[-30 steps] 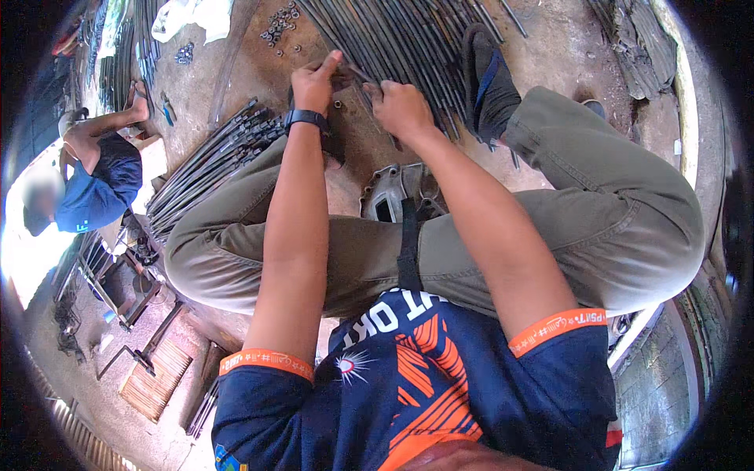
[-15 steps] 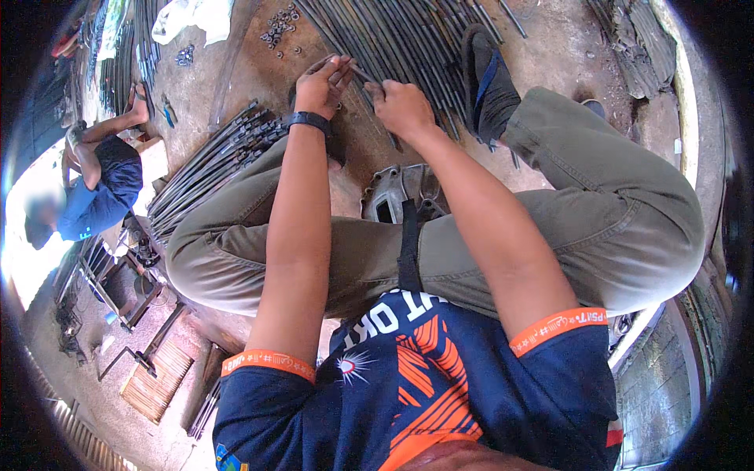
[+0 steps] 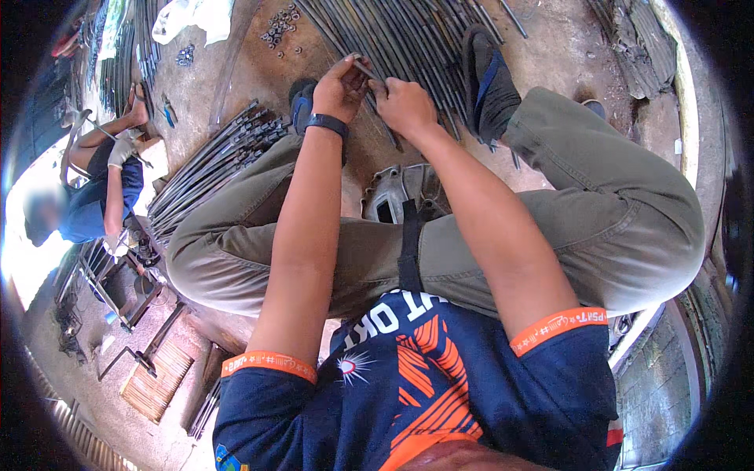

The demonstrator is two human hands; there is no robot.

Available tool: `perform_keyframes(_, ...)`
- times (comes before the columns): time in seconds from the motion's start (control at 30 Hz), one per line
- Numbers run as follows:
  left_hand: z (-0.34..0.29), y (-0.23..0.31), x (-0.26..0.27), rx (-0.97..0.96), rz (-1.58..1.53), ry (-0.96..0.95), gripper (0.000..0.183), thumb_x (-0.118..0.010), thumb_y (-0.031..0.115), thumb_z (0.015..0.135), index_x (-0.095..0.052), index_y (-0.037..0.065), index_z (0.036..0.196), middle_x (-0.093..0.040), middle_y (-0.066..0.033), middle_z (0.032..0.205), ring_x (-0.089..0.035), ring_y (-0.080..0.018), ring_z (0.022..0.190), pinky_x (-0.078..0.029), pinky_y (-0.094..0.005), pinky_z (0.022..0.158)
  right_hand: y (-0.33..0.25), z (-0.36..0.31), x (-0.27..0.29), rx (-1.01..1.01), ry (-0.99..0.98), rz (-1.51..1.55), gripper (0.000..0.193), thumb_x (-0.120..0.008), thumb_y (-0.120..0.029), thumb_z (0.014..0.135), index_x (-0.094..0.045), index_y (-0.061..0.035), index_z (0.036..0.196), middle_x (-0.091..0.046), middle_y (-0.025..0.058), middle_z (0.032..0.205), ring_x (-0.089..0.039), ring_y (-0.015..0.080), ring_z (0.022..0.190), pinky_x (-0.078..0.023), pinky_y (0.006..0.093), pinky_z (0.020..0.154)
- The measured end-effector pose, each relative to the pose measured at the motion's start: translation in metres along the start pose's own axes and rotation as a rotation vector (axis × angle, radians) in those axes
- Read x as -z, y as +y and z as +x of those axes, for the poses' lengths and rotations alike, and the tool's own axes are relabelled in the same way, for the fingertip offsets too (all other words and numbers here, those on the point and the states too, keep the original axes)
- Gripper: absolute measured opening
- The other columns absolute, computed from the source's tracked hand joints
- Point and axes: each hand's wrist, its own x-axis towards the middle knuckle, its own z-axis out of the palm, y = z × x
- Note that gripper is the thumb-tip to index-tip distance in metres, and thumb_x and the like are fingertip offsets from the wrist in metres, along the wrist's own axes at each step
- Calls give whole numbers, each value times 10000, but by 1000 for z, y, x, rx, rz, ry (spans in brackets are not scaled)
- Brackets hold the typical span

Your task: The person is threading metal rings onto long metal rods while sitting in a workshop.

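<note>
My right hand (image 3: 405,106) is closed round a thin dark metal rod (image 3: 366,70), which slants up and left out of its fingers. At the rod's upper end, the fingers of my left hand (image 3: 342,88) are pinched together; whether they also hold a small part such as a nut is too small to tell. Just beyond both hands lies a wide row of long dark metal rods (image 3: 424,55) on the floor. Several loose metal nuts (image 3: 280,30) are scattered up and left of my left hand.
A bundle of rods with thicker ends (image 3: 228,153) lies beside my left leg. Between my legs sits a grey welding mask (image 3: 400,192) with a dark strap. At the far left a co-worker (image 3: 102,196) in dark blue sits near blue-handled pliers (image 3: 168,111). White sacking (image 3: 192,20) lies behind.
My left hand has shifted right, nearer my right hand, its fingers now curled round the rod's end. The co-worker's gloved hand has come into sight with a long bar.
</note>
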Motion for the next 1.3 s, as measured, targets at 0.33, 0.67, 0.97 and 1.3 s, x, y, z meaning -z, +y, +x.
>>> perform_keyframes(0.33, -2, 1, 2, -116, 28, -35, 145, -560, 157, 858, -561, 30, 927, -632, -115, 938, -598, -250, 900, -474, -380, 785, -3, -1, 5, -15, 3, -20, 336, -499, -344, 839, -629, -35, 862, -625, 237, 837, -606, 403, 827, -478, 484, 760)
perform_keyframes(0.67, -14, 8, -9, -312, 237, 63, 160, -648, 77, 798, -577, -27, 897, -631, -135, 888, -625, -229, 756, -530, -351, 678, -3, -1, 6, -11, 10, -29, 324, -505, -333, 832, -632, -38, 879, -628, 235, 845, -610, 405, 821, -478, 483, 766)
perform_keyframes(0.97, -16, 7, -17, -419, 377, 127, 181, -695, 104, 771, -592, -29, 840, -611, -82, 801, -607, -187, 709, -526, -318, 643, 0, -2, 5, 1, -9, -50, 361, -506, -375, 840, -625, -39, 900, -625, 236, 870, -607, 404, 835, -478, 476, 764)
perform_keyframes(1.3, -17, 13, -13, -470, 514, 92, 248, -717, 132, 759, -648, -61, 900, -642, -100, 835, -598, -167, 703, -508, -303, 652, 0, -1, 5, 11, 4, -25, 347, -476, -354, 856, -615, -36, 860, -618, 237, 828, -599, 408, 807, -473, 487, 738)
